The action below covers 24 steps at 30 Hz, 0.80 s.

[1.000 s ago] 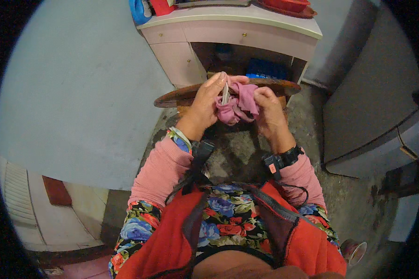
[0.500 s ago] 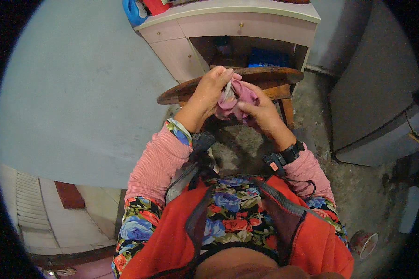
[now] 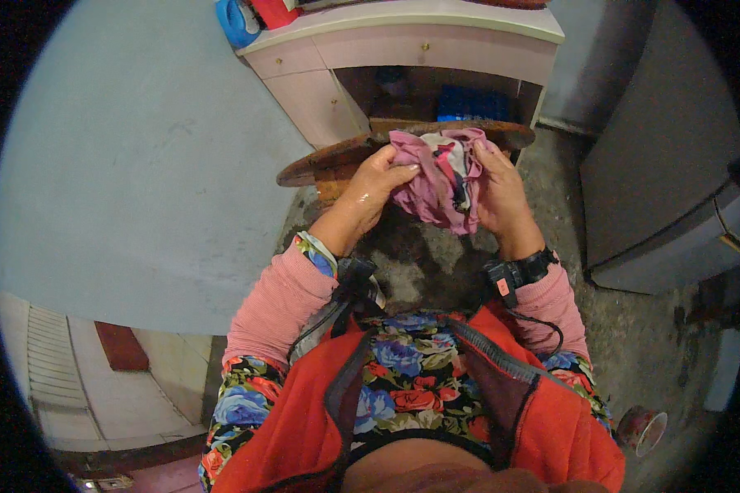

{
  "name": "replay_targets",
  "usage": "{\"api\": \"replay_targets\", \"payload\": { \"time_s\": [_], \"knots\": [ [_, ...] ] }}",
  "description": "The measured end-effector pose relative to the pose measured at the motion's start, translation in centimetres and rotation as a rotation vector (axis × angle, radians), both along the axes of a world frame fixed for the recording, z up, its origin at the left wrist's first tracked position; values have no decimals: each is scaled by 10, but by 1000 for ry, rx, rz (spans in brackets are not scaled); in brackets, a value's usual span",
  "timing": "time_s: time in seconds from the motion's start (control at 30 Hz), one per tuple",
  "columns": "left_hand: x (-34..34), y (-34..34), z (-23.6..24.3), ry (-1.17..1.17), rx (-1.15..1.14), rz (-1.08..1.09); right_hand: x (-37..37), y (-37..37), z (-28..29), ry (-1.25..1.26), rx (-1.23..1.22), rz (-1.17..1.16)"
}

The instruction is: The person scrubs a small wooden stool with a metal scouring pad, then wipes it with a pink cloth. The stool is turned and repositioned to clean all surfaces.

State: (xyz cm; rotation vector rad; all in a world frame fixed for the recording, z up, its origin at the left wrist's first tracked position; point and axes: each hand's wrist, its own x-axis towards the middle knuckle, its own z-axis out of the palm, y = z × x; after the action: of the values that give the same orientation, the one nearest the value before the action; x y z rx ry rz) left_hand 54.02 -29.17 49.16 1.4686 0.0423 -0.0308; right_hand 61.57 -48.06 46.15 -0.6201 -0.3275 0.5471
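A crumpled pink cloth point(image 3: 426, 187) is spread between my two hands, with a white, red and dark patch showing in its middle. It looks like a small garment, but its exact kind does not show. My left hand point(image 3: 372, 191) pinches its left edge between thumb and fingers, and the skin there shines as if wet. Around the right edge, my right hand point(image 3: 503, 194) grips with the thumb on top; some of its fingers are hidden behind the fabric. The cloth hangs in the air in front of a round wooden table point(image 3: 306, 169).
Behind the table stands a pale cabinet point(image 3: 304, 103) with drawers and an open shelf holding a blue object point(image 3: 471, 104). A blue container point(image 3: 238, 25) is on top. A grey appliance point(image 3: 658, 172) stands to the right. A small tub point(image 3: 643, 430) sits on the floor.
The bunched cloth has been opened out wider, baring its patterned middle. My right hand has moved to the right, my left hand slightly lower, so they are farther apart.
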Motion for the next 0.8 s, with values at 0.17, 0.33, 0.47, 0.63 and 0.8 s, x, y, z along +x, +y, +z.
{"api": "replay_targets", "payload": {
  "time_s": [0.17, 0.33, 0.47, 0.63, 0.8],
  "knots": [
    [-5, 13, 11, -79, -211, -118, 9, -8, 0, 4, 17, -34],
    [-9, 16, 26, -135, -46, -334, 4, -9, 1, -14, 57, 43],
    [-3, 21, 19, -196, 276, -196, 3, -9, 0, 4, 95, 45],
    [-8, 38, 8, -239, -153, -36, 18, -17, -7, 92, 61, -119],
    [-14, 67, 25, -315, -333, -2, 33, -40, -17, -128, -26, -358]
  ]
}}
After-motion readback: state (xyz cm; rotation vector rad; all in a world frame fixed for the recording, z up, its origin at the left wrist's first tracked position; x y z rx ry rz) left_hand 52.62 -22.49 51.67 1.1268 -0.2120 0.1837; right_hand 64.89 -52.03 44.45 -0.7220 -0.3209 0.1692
